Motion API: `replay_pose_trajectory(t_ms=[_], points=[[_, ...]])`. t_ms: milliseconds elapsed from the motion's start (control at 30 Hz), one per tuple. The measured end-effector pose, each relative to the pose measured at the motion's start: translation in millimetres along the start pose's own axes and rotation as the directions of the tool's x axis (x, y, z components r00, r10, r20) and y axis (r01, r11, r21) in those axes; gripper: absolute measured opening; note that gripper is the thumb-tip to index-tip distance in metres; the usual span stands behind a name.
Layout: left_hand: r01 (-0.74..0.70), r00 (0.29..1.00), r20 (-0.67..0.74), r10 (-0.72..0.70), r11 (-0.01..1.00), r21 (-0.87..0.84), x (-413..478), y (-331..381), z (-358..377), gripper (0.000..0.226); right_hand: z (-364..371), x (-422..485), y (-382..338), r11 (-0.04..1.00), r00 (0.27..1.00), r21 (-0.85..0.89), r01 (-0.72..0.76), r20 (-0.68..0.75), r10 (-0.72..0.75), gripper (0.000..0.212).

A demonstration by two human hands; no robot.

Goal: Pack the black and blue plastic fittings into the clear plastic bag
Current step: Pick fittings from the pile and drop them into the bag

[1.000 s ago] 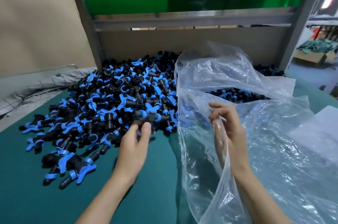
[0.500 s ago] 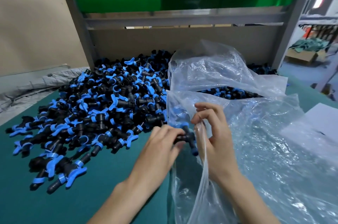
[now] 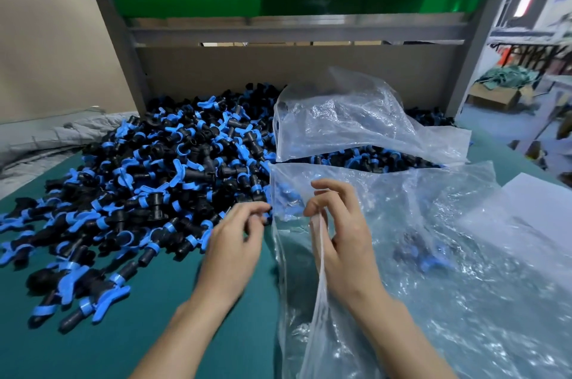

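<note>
1. Since the pile (image 3: 148, 186) of fittings lies left of and beyond both hands, the left hand (image 3: 235, 242) is the nearer one for the next pick. We judge that a short reach forward and left is all it calls for.
2. On the left, the pile spreads over a green mat (image 3: 154, 332). We see hard plastic pieces with black tubular bodies, blue collars and flat blue winged handles. They lie at every angle, so they share no long axis. Several at the near edge point roughly towards us.
3. Between pile and bag (image 3: 448, 301), the left hand hovers over the mat with its fingers loosely curled. Its fingertips are just beside the bag's left edge, and we see nothing held in it.
4. Just to the right, the right hand (image 3: 337, 224) pinches the bag's near rim between thumb and fingers. It holds the film up so the mouth faces left, towards the pile.
5. Further right, the bag slumps across the table as thin, glossy, crinkled film. Through it we make out a few fittings (image 3: 421, 251), blurred and well to the right of the right hand.
6. Behind it stands a second bag (image 3: 356, 118) of the same film, with more fittings at its base. We cannot tell whether they are inside it or behind it.
7. At far right, a white sheet (image 3: 541, 202) lies by the bag.
</note>
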State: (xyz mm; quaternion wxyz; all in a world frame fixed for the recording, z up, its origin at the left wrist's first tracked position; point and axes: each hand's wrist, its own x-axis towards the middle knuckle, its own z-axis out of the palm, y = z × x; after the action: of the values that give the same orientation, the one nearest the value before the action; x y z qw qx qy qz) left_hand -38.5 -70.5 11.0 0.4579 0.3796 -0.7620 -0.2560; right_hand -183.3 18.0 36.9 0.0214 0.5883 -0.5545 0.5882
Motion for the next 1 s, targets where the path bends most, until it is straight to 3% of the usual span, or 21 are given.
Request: replay_pose_trajectory(t_ms=[133, 267, 467, 733, 833, 900, 933, 1000], points=[[0.111, 0.989, -0.133, -0.06, 0.902, 0.418, 1, -24, -14, 0.025, 0, -5, 5, 0.999, 0.998, 0.033, -0.003, -0.065, 0.005, 0.012], [0.111, 0.994, -0.074, -0.083, 0.751, 0.651, 0, -25, -9, 0.035, -1, -3, 7, 0.999, 0.993, 0.043, -0.011, -0.117, 0.016, 0.012], [0.005, 0.999, -0.035, 0.029, 0.705, 0.709, 11, -24, 4, 0.05, 0, -2, 12, 0.998, 0.99, 0.044, -0.051, -0.126, 0.056, 0.015], [-0.004, 0.999, -0.024, 0.03, 0.715, 0.699, 13, -26, 4, 0.034, 4, -4, 15, 0.998, 0.993, 0.012, -0.058, -0.098, 0.059, 0.017], [-0.01, 0.999, -0.035, 0.034, 0.839, 0.544, 11, -24, 3, 0.029, 3, -5, 16, 0.998, 0.993, 0.012, -0.069, -0.096, 0.07, 0.017], [0.109, 0.992, -0.09, -0.093, 0.976, 0.189, 10, -20, 0, 0.026, 3, -5, 16, 0.996, 0.991, 0.022, -0.083, -0.1, 0.085, 0.017], [0.17, 0.981, -0.094, -0.17, 0.985, -0.006, 11, -17, -1, 0.023, 2, -5, 16, 0.996, 0.991, 0.029, -0.088, -0.103, 0.091, 0.016], [0.25, 0.951, -0.095, -0.296, 0.91, -0.33, 13, -10, -1, 0.016, 2, -3, 16, 0.996, 0.99, 0.028, -0.088, -0.11, 0.09, 0.015]])
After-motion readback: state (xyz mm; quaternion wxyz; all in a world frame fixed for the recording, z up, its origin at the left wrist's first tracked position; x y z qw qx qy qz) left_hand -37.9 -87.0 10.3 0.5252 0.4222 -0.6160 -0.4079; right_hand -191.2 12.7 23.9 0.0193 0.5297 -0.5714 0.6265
